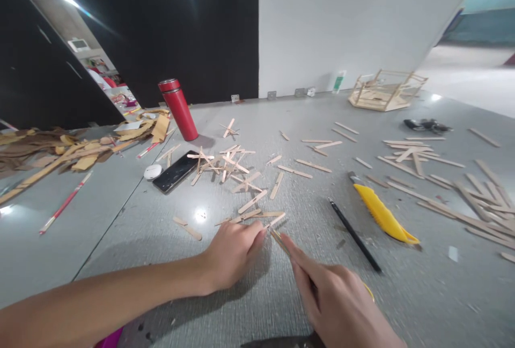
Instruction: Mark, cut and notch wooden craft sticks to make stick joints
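My left hand [233, 251] rests on the grey table with its fingers curled, the fingertips pressing a small wooden stick [276, 220] down. My right hand [333, 300] is closed in a pinch on a thin tool or stick [279, 241] whose tip meets that small stick. A hint of yellow [368, 290] shows under my right hand. Several cut wooden sticks [252, 201] lie just beyond my fingers.
A black pencil [354, 235] and a yellow utility knife [384, 214] lie to the right. A phone [176, 171], white disc [152, 171] and red flask [179, 109] stand at left, with cardboard scraps [80, 149]. More sticks [462, 192] and a stick frame [384, 90] sit at right.
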`<state>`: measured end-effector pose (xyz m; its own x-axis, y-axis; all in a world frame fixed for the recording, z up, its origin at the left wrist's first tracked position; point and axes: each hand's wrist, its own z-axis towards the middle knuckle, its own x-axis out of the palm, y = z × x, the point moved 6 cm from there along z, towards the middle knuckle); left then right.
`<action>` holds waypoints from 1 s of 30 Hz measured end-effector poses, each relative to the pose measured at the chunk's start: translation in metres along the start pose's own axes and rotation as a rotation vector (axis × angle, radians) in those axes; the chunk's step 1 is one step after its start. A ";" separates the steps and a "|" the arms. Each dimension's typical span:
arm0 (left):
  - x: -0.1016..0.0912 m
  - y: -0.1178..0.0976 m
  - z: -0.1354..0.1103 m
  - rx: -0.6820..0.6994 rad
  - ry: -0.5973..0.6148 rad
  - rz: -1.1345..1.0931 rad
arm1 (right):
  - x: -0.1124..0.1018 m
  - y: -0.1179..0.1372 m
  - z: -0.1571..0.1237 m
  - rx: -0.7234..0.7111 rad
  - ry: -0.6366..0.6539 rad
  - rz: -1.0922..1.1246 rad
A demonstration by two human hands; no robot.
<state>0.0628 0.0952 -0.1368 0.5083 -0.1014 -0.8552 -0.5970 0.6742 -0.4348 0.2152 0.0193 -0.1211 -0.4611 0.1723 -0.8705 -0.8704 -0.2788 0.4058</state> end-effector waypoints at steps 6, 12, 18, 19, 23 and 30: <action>0.000 0.001 0.002 -0.027 0.015 -0.021 | -0.005 -0.007 -0.002 0.004 -0.024 0.009; 0.001 0.004 0.003 -0.057 0.030 -0.047 | -0.010 -0.001 -0.007 -0.269 -0.168 -0.208; 0.000 0.004 0.006 -0.080 0.040 -0.054 | -0.009 0.000 -0.009 -0.317 -0.162 -0.310; 0.000 0.004 0.006 -0.082 0.041 -0.055 | -0.010 0.002 -0.009 -0.331 -0.162 -0.327; 0.000 0.004 0.006 -0.084 0.040 -0.063 | -0.010 0.007 -0.008 -0.406 -0.102 -0.336; 0.001 0.005 0.006 -0.080 0.036 -0.073 | -0.007 -0.001 -0.010 -0.375 -0.085 -0.290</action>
<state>0.0643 0.1026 -0.1379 0.5303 -0.1753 -0.8295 -0.6077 0.6036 -0.5161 0.2215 0.0092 -0.1181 -0.2345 0.3657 -0.9007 -0.8501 -0.5266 0.0076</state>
